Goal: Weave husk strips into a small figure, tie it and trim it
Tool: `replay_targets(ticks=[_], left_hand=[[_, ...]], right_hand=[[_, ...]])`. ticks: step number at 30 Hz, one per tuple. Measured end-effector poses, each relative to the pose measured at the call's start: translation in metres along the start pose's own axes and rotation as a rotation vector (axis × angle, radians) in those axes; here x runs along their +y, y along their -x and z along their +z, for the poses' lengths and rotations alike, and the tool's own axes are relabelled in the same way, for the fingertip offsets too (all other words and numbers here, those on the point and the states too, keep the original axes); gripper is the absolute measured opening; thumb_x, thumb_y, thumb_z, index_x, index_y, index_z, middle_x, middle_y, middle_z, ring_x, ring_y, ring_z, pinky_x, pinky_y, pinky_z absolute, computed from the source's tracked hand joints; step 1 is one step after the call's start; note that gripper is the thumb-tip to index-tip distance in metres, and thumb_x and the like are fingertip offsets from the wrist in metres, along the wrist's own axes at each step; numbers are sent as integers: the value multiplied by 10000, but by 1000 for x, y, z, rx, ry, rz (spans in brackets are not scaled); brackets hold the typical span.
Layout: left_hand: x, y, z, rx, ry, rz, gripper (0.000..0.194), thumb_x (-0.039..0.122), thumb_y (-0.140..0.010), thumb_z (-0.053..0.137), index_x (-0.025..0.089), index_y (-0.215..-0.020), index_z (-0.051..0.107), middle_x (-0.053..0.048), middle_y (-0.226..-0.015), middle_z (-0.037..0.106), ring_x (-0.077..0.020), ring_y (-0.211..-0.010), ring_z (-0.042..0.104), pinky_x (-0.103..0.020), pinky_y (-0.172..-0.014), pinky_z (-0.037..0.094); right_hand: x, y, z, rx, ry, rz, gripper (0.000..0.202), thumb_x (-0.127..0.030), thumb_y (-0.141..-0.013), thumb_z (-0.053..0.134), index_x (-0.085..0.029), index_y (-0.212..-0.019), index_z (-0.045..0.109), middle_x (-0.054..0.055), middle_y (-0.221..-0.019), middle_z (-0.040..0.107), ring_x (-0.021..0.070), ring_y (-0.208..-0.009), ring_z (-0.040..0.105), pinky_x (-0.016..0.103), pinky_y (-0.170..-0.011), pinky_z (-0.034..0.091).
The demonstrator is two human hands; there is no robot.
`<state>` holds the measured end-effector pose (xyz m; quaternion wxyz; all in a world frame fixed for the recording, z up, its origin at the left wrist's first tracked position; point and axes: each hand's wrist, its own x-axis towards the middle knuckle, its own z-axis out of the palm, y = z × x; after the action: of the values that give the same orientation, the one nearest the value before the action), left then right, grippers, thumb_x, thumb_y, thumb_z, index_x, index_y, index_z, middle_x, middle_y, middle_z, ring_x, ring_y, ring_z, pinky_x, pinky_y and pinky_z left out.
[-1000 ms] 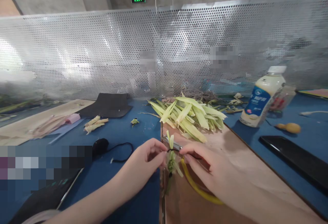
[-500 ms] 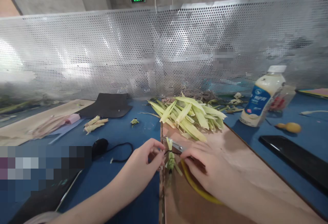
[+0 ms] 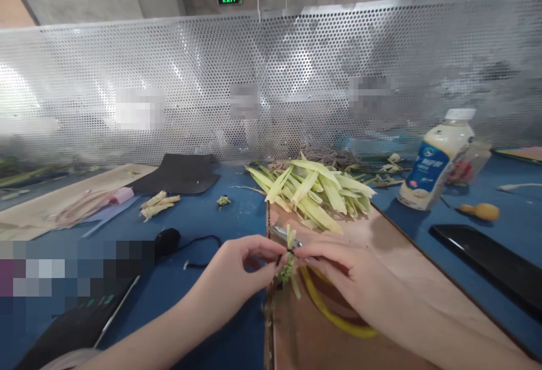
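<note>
A small woven piece of pale green husk strips (image 3: 287, 271) hangs upright between my hands, with loose strip ends above and below. Dark cord (image 3: 290, 252) wraps its upper part. My left hand (image 3: 249, 262) is closed in a pinch at the cord's left side, right against the piece. From the other side, my right hand (image 3: 342, 265) pinches the cord close to the wrap. Behind them lie scissors with a yellow handle (image 3: 318, 307), partly hidden by my right hand. A heap of pale green husk leaves (image 3: 311, 189) is just beyond.
A brown board (image 3: 322, 350) lies on the blue table (image 3: 203, 206). To the right are a bottle (image 3: 432, 166) and a black phone (image 3: 483, 265). Left are a black ball of cord (image 3: 167, 243), black sheet (image 3: 180, 173) and husk pieces (image 3: 158, 205). A perforated metal screen (image 3: 190, 76) stands behind.
Both hands have drawn close together at the cord, and the woven piece has shifted slightly right. My left hand's fingers have closed in beside it.
</note>
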<state>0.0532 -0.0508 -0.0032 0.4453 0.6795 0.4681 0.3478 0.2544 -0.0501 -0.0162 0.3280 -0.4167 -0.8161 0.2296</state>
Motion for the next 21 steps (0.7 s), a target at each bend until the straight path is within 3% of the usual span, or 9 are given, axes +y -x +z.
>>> replay_targets(ticks=[5,11,15,21], left_hand=[[0,0,-3,35,37,-69,187,349,-703,642,172,-755,673,-22,-778,693,-177,-762,605,-279,-726,452],[-3,1,-3,59,-8,5,192,365,-737,609,181,-787,630,-13,-778,639,-148,-721,558,-262,-670,423],[3,4,2,10,90,-59,197,375,-796,540,179,-797,560,33,-639,585,-94,-578,509,-210,-539,374],[4,3,2,42,81,-97,179,361,-828,489,185,-815,518,44,-622,569,-76,-519,450,-189,-459,319]], right_hand=[[-4,-1,-3,-22,-147,62,272,-157,-853,459,-309,-955,660,-38,-957,647,114,-886,593,243,-808,468],[-4,-1,-5,76,-170,-63,249,-115,-847,475,-268,-907,662,1,-997,592,128,-960,553,245,-808,474],[-3,-1,-5,19,-230,-8,222,-174,-881,438,-272,-943,627,-13,-964,612,111,-905,569,241,-810,466],[0,3,0,92,-100,86,185,-238,-880,450,-318,-902,615,-69,-984,623,103,-931,569,237,-827,452]])
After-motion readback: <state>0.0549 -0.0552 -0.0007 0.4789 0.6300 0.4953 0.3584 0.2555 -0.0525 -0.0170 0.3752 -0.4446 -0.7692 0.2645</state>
